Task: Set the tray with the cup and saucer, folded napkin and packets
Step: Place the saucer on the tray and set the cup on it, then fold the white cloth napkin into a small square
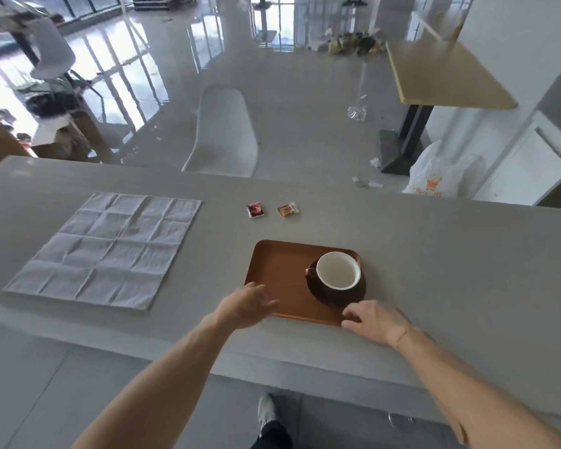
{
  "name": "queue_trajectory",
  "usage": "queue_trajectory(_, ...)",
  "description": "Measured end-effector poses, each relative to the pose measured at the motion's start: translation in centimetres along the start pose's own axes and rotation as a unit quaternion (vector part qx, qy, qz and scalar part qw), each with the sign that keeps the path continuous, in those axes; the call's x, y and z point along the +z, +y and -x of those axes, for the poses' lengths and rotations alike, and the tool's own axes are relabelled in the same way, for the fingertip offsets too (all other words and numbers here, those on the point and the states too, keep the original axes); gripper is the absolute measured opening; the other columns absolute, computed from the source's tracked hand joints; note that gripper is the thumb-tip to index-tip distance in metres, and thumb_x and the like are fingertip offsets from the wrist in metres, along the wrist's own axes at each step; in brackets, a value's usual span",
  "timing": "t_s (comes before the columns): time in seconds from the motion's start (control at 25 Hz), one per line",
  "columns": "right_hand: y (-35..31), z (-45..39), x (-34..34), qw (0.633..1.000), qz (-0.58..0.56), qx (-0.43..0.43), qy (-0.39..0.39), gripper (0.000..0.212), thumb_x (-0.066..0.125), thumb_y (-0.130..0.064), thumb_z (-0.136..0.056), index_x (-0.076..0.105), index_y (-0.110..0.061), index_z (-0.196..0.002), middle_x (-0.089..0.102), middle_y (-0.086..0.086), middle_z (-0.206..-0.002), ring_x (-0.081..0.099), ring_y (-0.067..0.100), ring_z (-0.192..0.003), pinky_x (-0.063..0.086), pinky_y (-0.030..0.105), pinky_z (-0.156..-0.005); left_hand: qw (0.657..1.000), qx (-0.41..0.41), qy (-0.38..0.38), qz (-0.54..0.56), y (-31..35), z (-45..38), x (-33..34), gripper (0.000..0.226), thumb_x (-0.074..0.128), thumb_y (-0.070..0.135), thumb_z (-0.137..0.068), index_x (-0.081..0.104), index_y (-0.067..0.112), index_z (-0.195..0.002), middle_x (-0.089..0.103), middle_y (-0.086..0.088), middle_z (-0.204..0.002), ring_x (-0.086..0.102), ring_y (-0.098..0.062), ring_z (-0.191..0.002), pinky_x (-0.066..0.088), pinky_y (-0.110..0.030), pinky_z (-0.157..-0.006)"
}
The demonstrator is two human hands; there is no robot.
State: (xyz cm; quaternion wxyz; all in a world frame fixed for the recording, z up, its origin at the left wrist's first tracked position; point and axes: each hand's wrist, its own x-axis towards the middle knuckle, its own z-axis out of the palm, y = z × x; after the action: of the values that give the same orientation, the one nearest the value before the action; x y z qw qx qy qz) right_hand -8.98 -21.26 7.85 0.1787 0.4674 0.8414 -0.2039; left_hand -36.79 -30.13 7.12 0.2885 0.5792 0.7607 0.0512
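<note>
The left hand (245, 303) is held open, fingers loosely spread, at the near left edge of the brown tray (279, 277); nothing is gripped. The right hand (374, 320) is held open at the tray's near right corner. A white-lined cup (338, 270) on a dark saucer (334, 294) is carried on the tray's right side. The unfolded napkin (109, 247) is spread on the surface (451, 254) well to the left, and two packets (255, 211) are seen beyond the tray.

Both forearms are bare, with no sleeves showing on either side of the brown tray (282, 280). A thin bracelet (401, 335) circles the wrist behind the right hand (374, 320); the left hand (245, 304) carries no ring or watch. Below the tray, a white sneaker (266, 411) and a dark trouser leg (272, 435) are visible.
</note>
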Motion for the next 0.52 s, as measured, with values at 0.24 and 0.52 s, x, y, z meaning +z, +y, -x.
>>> queue_trajectory(0.24,-11.5,0.6,-0.6,0.989,0.027,-0.143,0.041,0.043,0.043,-0.053,-0.092,0.059,-0.031,-0.125,0.063,-0.005,-0.125,0.06,0.017,-0.113,0.049,0.035,-0.093,0.996,-0.034,0.072,-0.044,-7.4,10.3,-2.1,0.041,0.045,0.062,-0.091,0.059,0.036,-0.12,0.058,0.006,-0.129,0.052,-0.017,-0.119,0.038,-0.04,-0.103)
queue_trajectory(0.52,-28.9,-0.8,2.2,0.959,0.089,-0.269,0.03,0.045,0.041,-0.054,-0.092,0.058,-0.033,-0.128,0.06,-0.002,-0.134,0.055,0.019,-0.122,0.042,0.035,-0.1,0.978,-0.169,0.12,-0.025,-20.6,23.2,-2.8,0.044,0.042,0.063,-0.091,0.058,0.036,-0.122,0.056,0.008,-0.131,0.049,-0.015,-0.122,0.032,-0.034,-0.103)
